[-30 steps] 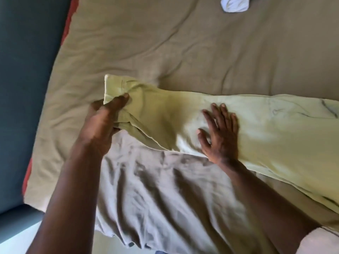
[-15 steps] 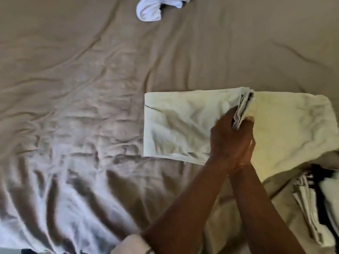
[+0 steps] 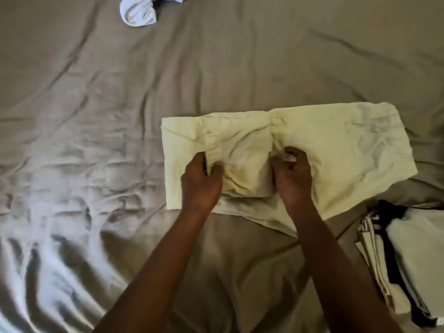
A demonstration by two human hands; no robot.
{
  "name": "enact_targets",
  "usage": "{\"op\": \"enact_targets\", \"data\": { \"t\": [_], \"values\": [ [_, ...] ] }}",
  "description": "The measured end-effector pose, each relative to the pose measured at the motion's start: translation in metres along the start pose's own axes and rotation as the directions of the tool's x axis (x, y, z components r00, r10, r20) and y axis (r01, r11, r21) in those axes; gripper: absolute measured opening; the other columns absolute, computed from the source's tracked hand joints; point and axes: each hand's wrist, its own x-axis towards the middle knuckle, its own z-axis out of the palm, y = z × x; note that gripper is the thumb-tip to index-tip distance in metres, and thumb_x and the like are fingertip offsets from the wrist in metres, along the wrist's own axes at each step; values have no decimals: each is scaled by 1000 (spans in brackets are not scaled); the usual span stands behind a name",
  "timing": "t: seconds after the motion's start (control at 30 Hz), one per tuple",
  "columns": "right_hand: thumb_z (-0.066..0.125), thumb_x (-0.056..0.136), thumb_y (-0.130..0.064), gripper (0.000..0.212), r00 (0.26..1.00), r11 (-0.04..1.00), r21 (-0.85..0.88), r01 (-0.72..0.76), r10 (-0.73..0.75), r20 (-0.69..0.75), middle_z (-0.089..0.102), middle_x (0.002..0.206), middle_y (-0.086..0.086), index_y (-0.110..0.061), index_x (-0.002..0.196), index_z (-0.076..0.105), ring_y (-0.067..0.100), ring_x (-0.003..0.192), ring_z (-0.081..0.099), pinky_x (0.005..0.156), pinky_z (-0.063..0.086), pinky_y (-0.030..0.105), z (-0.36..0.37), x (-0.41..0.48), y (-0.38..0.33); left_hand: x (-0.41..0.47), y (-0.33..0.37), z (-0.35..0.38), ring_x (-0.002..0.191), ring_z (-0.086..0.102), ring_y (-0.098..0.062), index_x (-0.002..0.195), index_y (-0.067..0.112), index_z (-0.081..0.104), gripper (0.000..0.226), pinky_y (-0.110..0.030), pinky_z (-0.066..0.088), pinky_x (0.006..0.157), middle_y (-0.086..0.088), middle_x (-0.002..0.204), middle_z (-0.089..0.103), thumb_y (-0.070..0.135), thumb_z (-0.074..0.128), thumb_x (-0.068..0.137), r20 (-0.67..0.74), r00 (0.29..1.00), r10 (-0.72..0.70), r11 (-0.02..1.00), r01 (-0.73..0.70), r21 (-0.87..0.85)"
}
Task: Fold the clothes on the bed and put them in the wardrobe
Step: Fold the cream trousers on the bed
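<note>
Grip of left hand (image 3: 200, 186) and right hand (image 3: 292, 179) pinches the yellow garment (image 3: 336, 150), bunching it; folded stack (image 3: 413, 255) runs off-frame right.

Garment (image 3: 336, 145) was pale yellow-green, plain, w/ darker yellowish shading in creases nr middle. Sheet (image 3: 96, 116) was plain taupe, grey-brown in shade, washed to whitish sheen at bottom left. Cloth (image 3: 139, 13) at top edge was white w/ bluish tint. Stack (image 3: 413, 248) at right was pale grey-green on top, cream at left edge, w/ black strip across it.
</note>
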Motion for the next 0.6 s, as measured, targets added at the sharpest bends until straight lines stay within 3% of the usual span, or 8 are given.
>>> {"op": "enact_targets", "data": {
  "t": [0.1, 0.17, 0.23, 0.3, 0.4, 0.47, 0.53, 0.6],
  "values": [
    [67, 88, -32, 55, 904, 878, -404, 257, -366, -219, 57, 125, 6, -23, 140, 52, 30, 113, 58, 95, 44, 44, 24, -17, -6, -2, -24, -20, 98, 63, -18, 119, 27, 61, 23, -31, 48, 80, 10, 103, 63, 40, 62, 99, -93, 982, 167, 961, -141, 239],
    [62, 90, -29, 45, 741, 715, -484, 505, -646, -182, 59, 120, 7, -20, 134, 60, 29, 112, 56, 91, 40, 42, 43, -25, -27, 2, -43, -32, 109, 61, -18, 128, 30, 58, 35, -41, 50, 93, 6, 120, 61, 48, 58, 98, -293, 937, 191, 957, -111, 268],
    [58, 93, -28, 27, 624, 577, -412, 705, -781, -26, 65, 107, 3, -21, 116, 70, 29, 105, 58, 88, 40, 42, 75, -22, -59, 7, -58, -44, 112, 61, -24, 122, 31, 57, 35, -51, 50, 97, 3, 121, 61, 55, 48, 98, -472, 881, 24, 973, 89, 214],
    [52, 95, -34, 26, 599, 504, -408, 761, -788, 143, 68, 98, 1, -21, 101, 74, 29, 100, 60, 87, 40, 43, 115, -14, -89, 10, -67, -49, 109, 62, -32, 108, 30, 57, 35, -55, 50, 95, -3, 112, 66, 59, 39, 99, -485, 867, -117, 941, 253, 226],
    [45, 99, -49, 40, 595, 339, -521, 783, -650, 472, 71, 103, 2, -21, 101, 73, 30, 106, 61, 91, 39, 42, 176, 2, -117, 10, -70, -48, 97, 64, -41, 97, 22, 56, 39, -45, 47, 80, -14, 100, 71, 52, 33, 106, -444, 889, -107, 905, 272, 326],
    [49, 99, -53, 38, 533, 167, -532, 830, -518, 669, 71, 110, 0, -24, 104, 72, 28, 113, 59, 96, 38, 41, 203, 13, -118, 13, -71, -47, 93, 65, -45, 102, 17, 54, 38, -42, 38, 71, -20, 98, 71, 46, 30, 110, -408, 909, -83, 899, 246, 364],
    [57, 99, -47, 26, 447, 108, -461, 881, -510, 735, 70, 106, -2, -25, 95, 70, 26, 112, 59, 95, 37, 38, 216, 23, -115, 16, -73, -49, 88, 65, -46, 107, 13, 53, 37, -41, 34, 68, -22, 93, 71, 41, 29, 111, -380, 925, -24, 894, 190, 406],
    [62, 97, -42, 25, 391, 139, -398, 907, -630, 670, 68, 92, -3, -24, 79, 63, 24, 100, 61, 88, 37, 36, 219, 32, -109, 16, -76, -50, 79, 65, -45, 106, 11, 53, 37, -40, 34, 63, -20, 84, 70, 40, 30, 111, -368, 928, 55, 909, 106, 403]
  ]
}}
